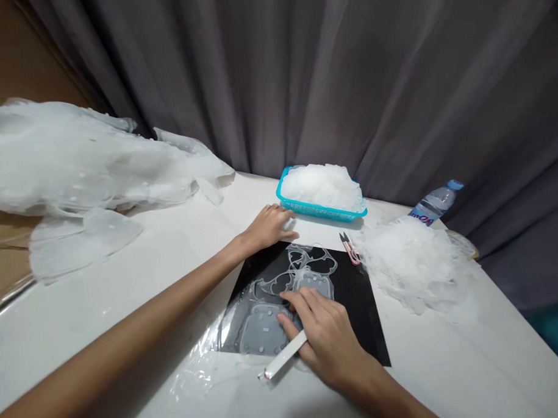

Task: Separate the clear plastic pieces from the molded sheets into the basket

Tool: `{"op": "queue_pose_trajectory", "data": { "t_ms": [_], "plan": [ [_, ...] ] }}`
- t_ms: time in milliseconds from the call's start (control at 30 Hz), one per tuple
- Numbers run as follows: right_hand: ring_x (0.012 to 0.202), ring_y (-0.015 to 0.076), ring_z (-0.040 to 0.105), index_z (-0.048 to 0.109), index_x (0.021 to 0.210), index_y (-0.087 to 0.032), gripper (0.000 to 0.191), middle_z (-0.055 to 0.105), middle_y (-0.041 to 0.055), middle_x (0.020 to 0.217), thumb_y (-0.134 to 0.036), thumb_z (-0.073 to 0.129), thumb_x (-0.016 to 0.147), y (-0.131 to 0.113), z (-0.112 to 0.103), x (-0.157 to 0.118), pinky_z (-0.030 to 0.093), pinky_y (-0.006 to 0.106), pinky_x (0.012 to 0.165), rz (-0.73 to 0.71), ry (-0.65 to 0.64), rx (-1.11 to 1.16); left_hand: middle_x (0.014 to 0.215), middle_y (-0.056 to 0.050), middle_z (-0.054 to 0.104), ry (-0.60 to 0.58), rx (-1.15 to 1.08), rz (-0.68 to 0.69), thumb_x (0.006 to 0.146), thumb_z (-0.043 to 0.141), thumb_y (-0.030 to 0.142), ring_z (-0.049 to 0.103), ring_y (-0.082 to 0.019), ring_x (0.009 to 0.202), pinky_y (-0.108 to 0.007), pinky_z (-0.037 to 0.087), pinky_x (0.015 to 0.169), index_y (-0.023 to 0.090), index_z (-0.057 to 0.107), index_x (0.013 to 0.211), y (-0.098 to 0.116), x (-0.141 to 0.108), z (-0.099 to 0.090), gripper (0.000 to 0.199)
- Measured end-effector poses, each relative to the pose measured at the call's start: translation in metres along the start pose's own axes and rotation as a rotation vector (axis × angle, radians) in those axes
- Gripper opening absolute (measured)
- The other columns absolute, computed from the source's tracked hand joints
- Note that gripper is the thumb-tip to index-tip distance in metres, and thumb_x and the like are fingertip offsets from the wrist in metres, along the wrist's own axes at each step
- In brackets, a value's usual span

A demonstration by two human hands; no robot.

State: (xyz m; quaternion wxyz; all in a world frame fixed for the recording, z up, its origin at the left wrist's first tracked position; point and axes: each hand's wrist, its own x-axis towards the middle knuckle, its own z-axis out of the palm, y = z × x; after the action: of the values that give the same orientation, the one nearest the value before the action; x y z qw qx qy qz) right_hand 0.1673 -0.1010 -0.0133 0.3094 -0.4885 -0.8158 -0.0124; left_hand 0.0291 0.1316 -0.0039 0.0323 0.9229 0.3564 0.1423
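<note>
My left hand [272, 224] reaches to the front left corner of a turquoise basket [322, 210] heaped with translucent white pieces [323, 183]. Its fingers curl over, with a small pale patch between thumb and fingers that I cannot make out. Over a black sheet [362, 309], my right hand [318, 326] holds a slim white stick-like tool [285, 357] with a red mark at one end. Its thumb and forefinger are apart. Under and beside that hand lie clear, rounded-square moulded pieces [263, 327] and thin cut-out clear outlines [320, 259].
Pink-handled thread snips [349, 248] lie at the sheet's right edge. Farther right are a loose pile of translucent pieces [414, 262] and a water bottle [437, 202]. A large translucent white heap [93, 157] covers the left side. A grey curtain [283, 75] hangs behind the white table [177, 254].
</note>
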Motion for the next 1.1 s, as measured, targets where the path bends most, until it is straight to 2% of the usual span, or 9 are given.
{"op": "queue_pose_trajectory", "data": {
  "t_ms": [133, 200, 333, 500, 667, 767, 867, 1000, 1100],
  "plan": [
    [0.082, 0.0191, 0.069, 0.065, 0.106, -0.018, 0.015, 0.073, 0.0054, 0.092, -0.023, 0.05, 0.108, 0.014, -0.005, 0.005, 0.049, 0.029, 0.074, 0.046, 0.131, -0.009, 0.109, -0.016, 0.075, 0.01, -0.015, 0.06, 0.093, 0.064, 0.015, 0.067, -0.033, 0.114, -0.046, 0.043, 0.105, 0.014, 0.069, 0.1, 0.014, -0.002, 0.0, 0.009],
    [0.077, 0.0179, 0.066, 0.064, 0.097, -0.019, 0.017, 0.071, 0.0041, 0.085, -0.02, 0.05, 0.107, 0.025, -0.007, 0.008, 0.047, 0.029, 0.073, 0.076, 0.192, -0.018, 0.104, -0.015, 0.076, 0.022, -0.041, 0.07, 0.091, 0.059, 0.005, 0.069, -0.029, 0.109, -0.042, 0.044, 0.105, 0.016, 0.067, 0.089, 0.023, -0.006, 0.0, 0.013],
    [0.076, 0.0177, 0.067, 0.064, 0.093, -0.018, 0.019, 0.07, 0.004, 0.082, -0.019, 0.051, 0.107, 0.046, -0.005, 0.008, 0.047, 0.029, 0.073, 0.137, 0.234, -0.02, 0.097, -0.012, 0.076, 0.125, -0.114, -0.054, 0.099, 0.055, 0.018, 0.072, -0.027, 0.095, -0.039, 0.052, 0.089, 0.018, 0.063, 0.092, 0.025, -0.014, -0.005, 0.011],
    [0.08, 0.0184, 0.067, 0.065, 0.093, -0.019, 0.022, 0.071, 0.0049, 0.085, -0.022, 0.05, 0.108, 0.057, -0.001, 0.003, 0.046, 0.03, 0.074, 0.192, 0.218, 0.028, 0.086, -0.007, 0.075, 0.235, -0.208, -0.316, 0.105, 0.039, 0.026, 0.07, -0.021, 0.071, -0.032, 0.054, 0.067, 0.016, 0.054, 0.121, -0.01, -0.028, -0.017, 0.023],
    [0.087, 0.0212, 0.062, 0.067, 0.098, -0.019, 0.043, 0.068, 0.007, 0.089, -0.035, 0.03, 0.114, 0.061, -0.015, 0.005, 0.047, 0.036, 0.082, 0.237, 0.249, 0.199, 0.113, -0.019, 0.07, 0.272, -0.157, -0.422, 0.098, 0.053, 0.032, 0.064, -0.036, 0.112, -0.054, 0.05, 0.099, 0.013, 0.059, 0.115, -0.027, -0.044, -0.022, 0.026],
    [0.091, 0.0212, 0.062, 0.068, 0.107, -0.022, 0.062, 0.067, 0.0072, 0.097, -0.055, 0.016, 0.112, 0.066, -0.034, 0.005, 0.049, 0.037, 0.085, 0.338, 0.136, 0.455, 0.132, -0.021, 0.061, 0.288, -0.139, -0.38, 0.097, 0.056, 0.034, 0.052, -0.038, 0.128, -0.057, 0.038, 0.114, 0.012, 0.06, 0.122, -0.003, -0.056, -0.03, 0.033],
    [0.068, 0.0158, 0.061, 0.069, 0.11, -0.022, 0.07, 0.065, 0.0035, 0.086, -0.066, 0.014, 0.108, 0.071, -0.05, -0.004, 0.05, 0.032, 0.069, 0.415, -0.119, 0.776, 0.128, -0.012, 0.065, 0.165, -0.3, -0.097, 0.105, 0.051, 0.046, 0.058, -0.03, 0.122, -0.049, 0.043, 0.111, 0.018, 0.059, 0.127, 0.041, -0.079, -0.039, 0.036],
    [0.08, 0.0152, 0.067, 0.071, 0.096, -0.022, 0.034, 0.067, 0.0023, 0.091, -0.052, 0.058, 0.104, 0.074, -0.055, -0.022, 0.051, 0.028, 0.077, 0.464, -0.289, 0.793, 0.149, -0.009, 0.059, -0.177, -0.46, 0.151, 0.098, 0.058, 0.065, 0.053, -0.031, 0.138, -0.044, 0.044, 0.113, 0.026, 0.052, 0.144, 0.092, -0.112, -0.03, 0.06],
    [0.084, 0.0146, 0.067, 0.072, 0.099, -0.023, 0.019, 0.069, 0.0021, 0.101, -0.042, 0.07, 0.098, 0.073, -0.052, -0.028, 0.051, 0.025, 0.074, 0.504, -0.321, 0.752, 0.162, -0.011, 0.048, -0.246, -0.411, 0.199, 0.095, 0.056, 0.072, 0.044, -0.034, 0.149, -0.048, 0.038, 0.12, 0.023, 0.043, 0.155, 0.101, -0.122, -0.015, 0.078]
  ]
}}
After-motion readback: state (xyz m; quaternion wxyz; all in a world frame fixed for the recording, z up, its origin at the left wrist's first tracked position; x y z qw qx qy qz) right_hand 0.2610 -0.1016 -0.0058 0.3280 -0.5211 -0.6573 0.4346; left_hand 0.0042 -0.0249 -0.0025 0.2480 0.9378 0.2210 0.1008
